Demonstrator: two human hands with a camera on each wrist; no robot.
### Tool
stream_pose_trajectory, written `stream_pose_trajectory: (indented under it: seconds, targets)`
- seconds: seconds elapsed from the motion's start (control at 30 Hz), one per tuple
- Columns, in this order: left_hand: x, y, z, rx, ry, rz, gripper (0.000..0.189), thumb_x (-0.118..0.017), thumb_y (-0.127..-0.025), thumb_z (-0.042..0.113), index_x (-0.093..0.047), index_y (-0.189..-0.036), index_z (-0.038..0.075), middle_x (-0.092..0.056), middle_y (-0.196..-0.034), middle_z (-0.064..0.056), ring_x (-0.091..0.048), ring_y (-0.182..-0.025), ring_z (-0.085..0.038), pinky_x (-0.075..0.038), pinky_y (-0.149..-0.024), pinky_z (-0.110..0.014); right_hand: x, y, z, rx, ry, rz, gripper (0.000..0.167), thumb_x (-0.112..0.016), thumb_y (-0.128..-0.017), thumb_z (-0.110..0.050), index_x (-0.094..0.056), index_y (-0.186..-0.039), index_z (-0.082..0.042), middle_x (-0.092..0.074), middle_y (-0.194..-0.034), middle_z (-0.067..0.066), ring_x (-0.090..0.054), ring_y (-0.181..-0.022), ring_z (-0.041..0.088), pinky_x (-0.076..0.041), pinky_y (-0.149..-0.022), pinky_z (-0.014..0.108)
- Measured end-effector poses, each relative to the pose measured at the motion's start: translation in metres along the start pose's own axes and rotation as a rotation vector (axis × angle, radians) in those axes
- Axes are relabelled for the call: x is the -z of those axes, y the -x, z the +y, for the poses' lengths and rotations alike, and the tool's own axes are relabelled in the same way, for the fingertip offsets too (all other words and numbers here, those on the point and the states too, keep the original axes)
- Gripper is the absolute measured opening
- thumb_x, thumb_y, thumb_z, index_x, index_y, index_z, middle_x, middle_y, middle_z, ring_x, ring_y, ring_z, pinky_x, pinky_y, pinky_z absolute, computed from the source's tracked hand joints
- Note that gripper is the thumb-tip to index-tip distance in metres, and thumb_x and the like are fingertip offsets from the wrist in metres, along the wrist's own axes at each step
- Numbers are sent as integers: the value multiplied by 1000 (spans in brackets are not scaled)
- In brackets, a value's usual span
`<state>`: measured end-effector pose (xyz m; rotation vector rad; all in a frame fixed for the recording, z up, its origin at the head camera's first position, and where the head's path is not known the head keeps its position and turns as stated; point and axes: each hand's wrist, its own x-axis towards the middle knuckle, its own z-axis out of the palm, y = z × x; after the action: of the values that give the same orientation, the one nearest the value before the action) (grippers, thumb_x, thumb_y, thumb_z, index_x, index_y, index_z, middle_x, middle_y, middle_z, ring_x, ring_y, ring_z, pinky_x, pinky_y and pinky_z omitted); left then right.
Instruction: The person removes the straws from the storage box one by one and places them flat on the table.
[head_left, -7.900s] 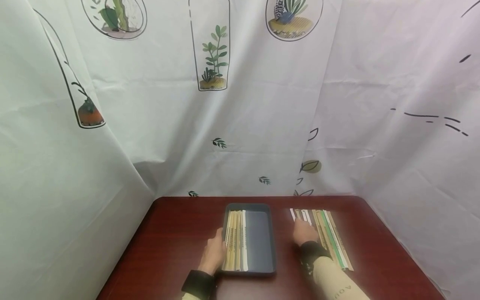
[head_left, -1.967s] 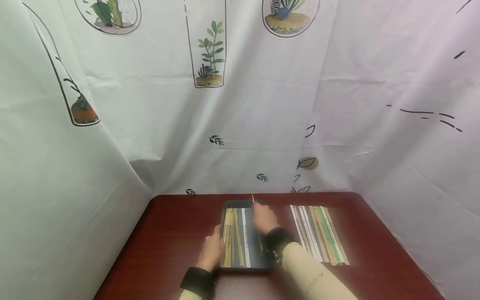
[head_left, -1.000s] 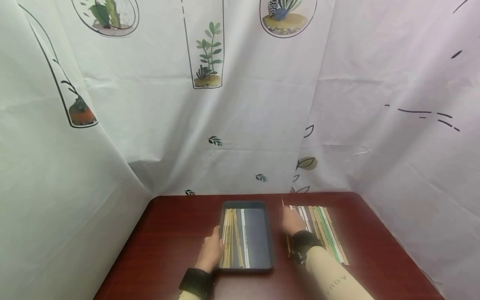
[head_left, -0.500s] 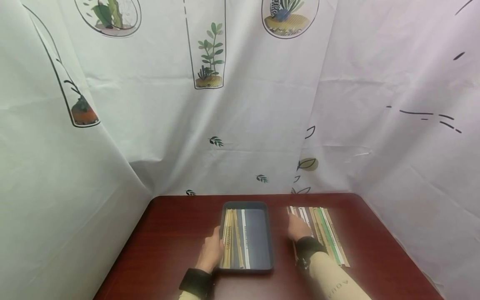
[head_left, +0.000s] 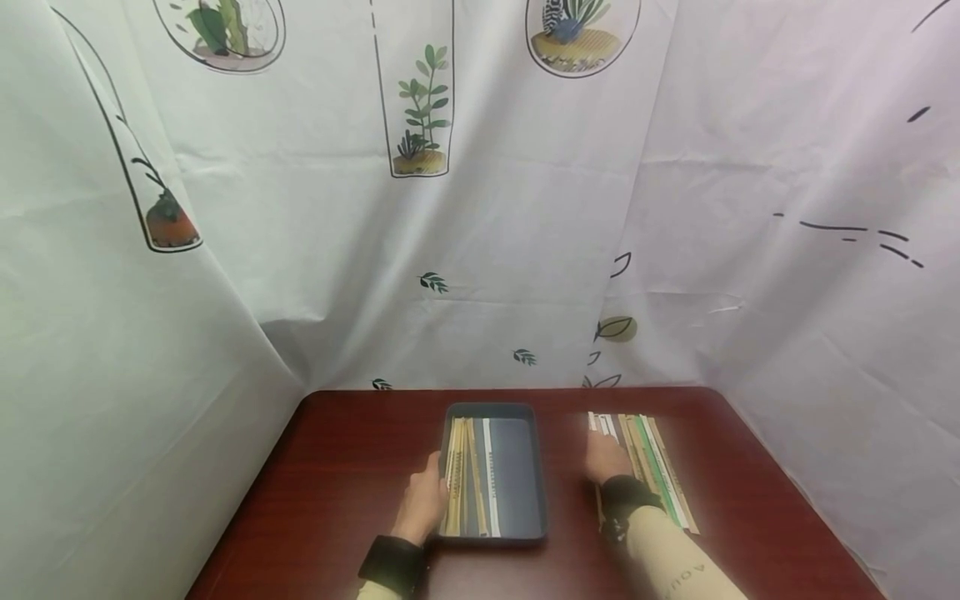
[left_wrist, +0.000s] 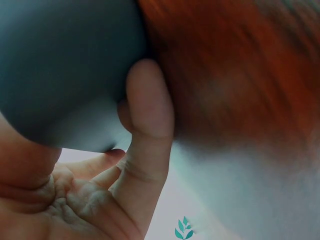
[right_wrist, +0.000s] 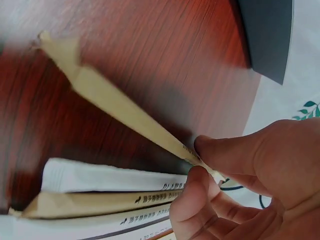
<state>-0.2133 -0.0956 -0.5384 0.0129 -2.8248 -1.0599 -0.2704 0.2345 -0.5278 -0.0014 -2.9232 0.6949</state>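
Observation:
In the head view a dark grey tray (head_left: 517,479) lies on the table, with several long paper-wrapped chopsticks (head_left: 455,479) and one white-wrapped pair (head_left: 491,479) at its left side. My left hand (head_left: 422,504) grips the tray's left edge, its thumb and fingers around the rim in the left wrist view. My right hand (head_left: 606,458) is at the left end of a row of wrapped chopsticks (head_left: 660,467). In the right wrist view it pinches one tan chopstick wrapper (right_wrist: 120,107) between thumb and forefinger, apart from the white wrapper (right_wrist: 110,176) beside it.
The reddish-brown table (head_left: 352,467) extends on both sides of the tray and between tray and row. Behind it hangs a white printed cloth (head_left: 487,250) that also closes in the sides. The row's right end has a green wrapper (head_left: 660,475).
My right hand has moved right from over the tray to the row's left end, carrying the tan-wrapped chopsticks. In the last half second it shifted slightly right. The left hand keeps its grip.

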Motion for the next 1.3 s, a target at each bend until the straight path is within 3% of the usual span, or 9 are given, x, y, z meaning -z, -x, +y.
stream_pose_trajectory:
  seconds: [0.13,0.3,0.7,1.3]
  targets:
    - [0,0,0,8,4,-6,50,-57,-100,6,-46,-149,5,-68,-89,-17,-55,-63,-21,-46,-59,-42,6,4,-2,-3,20,-4,9,-60,-89,-8,-61,-84,0,-63,-76,14,-62,-70,31,-52,-68,51]
    - [-1,-1,0,19,4,-12,50,-57,-100,7,-46,-149,6,-67,-89,-15,-55,-63,-20,-46,-59,-42,13,10,-3,-6,21,-10,14,-52,-89,0,-53,-76,-6,-53,-68,7,-51,-61,24,-45,-58,43]
    - [-1,-2,1,29,10,-15,49,-56,-101,8,-47,-149,8,-68,-89,-13,-56,-65,-19,-47,-62,-42,13,12,1,-49,23,8,9,-55,-87,0,-56,-79,-4,-57,-70,9,-55,-64,26,-48,-61,45]
    - [0,-3,-1,4,-3,-12,50,-56,-100,7,-46,-149,4,-68,-92,-16,-55,-65,-20,-48,-63,-44,11,10,4,-28,13,29,10,-56,-90,-5,-57,-80,-5,-55,-70,7,-51,-63,25,-45,-60,43]
